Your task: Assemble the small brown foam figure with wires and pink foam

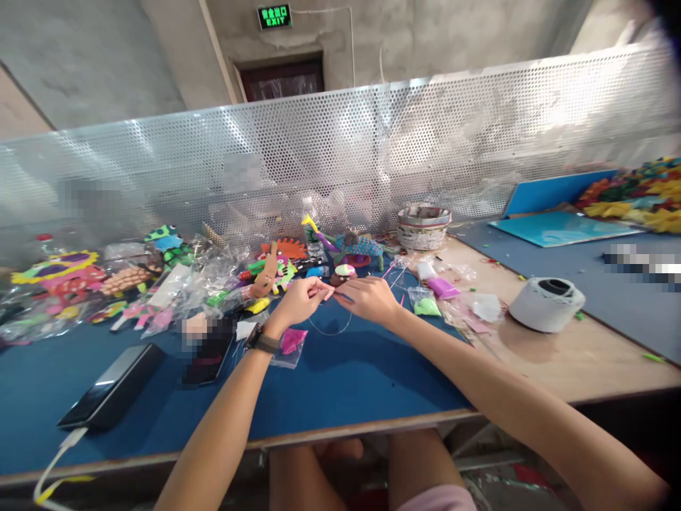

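My left hand [302, 304] and my right hand [368, 298] meet above the blue mat [362, 376], fingertips pinched together. Whatever lies between the fingers is too small to make out. A thin pale loop of wire or thread [330, 333] curves just below them; whether it is held is unclear. Right behind the fingertips stands a small brown clay piece with a white, pink and green top [345, 272], partly hidden by my right hand. A bag of pink clay [291, 342] lies near my left wrist, and a bag of green clay [425, 304] is beyond my right forearm.
Colourful clay animals [274, 270] and plastic wrappers crowd the back left. A water bottle [310, 227] and woven basket [424, 227] stand by the perforated metal screen [351, 149]. A white roll [547, 304] sits right; a dark device with a cable [111, 387] lies left.
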The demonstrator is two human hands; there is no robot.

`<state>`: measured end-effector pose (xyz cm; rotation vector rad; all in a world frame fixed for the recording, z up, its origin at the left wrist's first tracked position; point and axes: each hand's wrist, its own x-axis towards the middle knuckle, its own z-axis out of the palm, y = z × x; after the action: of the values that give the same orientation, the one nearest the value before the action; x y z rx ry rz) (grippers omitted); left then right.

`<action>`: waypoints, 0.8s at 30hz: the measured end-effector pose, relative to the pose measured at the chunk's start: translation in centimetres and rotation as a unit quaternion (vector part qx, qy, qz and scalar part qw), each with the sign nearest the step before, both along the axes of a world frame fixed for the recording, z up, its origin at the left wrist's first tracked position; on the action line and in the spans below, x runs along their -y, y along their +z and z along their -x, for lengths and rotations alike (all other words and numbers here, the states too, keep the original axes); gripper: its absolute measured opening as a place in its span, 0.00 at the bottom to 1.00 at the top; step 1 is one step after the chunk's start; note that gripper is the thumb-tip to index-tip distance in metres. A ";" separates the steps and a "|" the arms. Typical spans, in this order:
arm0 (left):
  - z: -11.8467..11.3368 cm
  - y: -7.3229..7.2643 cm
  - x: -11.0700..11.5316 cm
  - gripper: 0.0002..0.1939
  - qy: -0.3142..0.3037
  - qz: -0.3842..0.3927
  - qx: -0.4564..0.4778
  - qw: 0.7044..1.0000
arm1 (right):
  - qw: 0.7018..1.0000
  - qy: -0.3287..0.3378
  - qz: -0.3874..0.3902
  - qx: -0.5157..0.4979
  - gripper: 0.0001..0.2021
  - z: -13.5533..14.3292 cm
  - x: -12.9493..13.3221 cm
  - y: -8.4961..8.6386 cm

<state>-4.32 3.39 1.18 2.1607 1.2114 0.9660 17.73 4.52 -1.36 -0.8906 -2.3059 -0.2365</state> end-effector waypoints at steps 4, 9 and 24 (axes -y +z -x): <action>0.0 0.0 0.0 0.16 -0.007 0.002 0.005 1.000 | 0.998 0.036 -0.039 0.020 0.14 -0.2 -0.3 -0.1; -0.1 -0.1 0.0 0.17 -0.002 -0.003 0.000 1.000 | 0.991 0.016 -0.129 0.033 0.15 0.1 -0.2 -0.2; -0.6 0.6 0.8 0.15 0.009 -0.053 -0.016 0.998 | 0.988 -0.018 0.077 -0.131 0.17 0.9 0.0 -0.7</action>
<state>-3.75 2.55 1.83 2.2592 1.2217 1.0281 16.83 4.49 -2.05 -0.9786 -2.0861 0.0437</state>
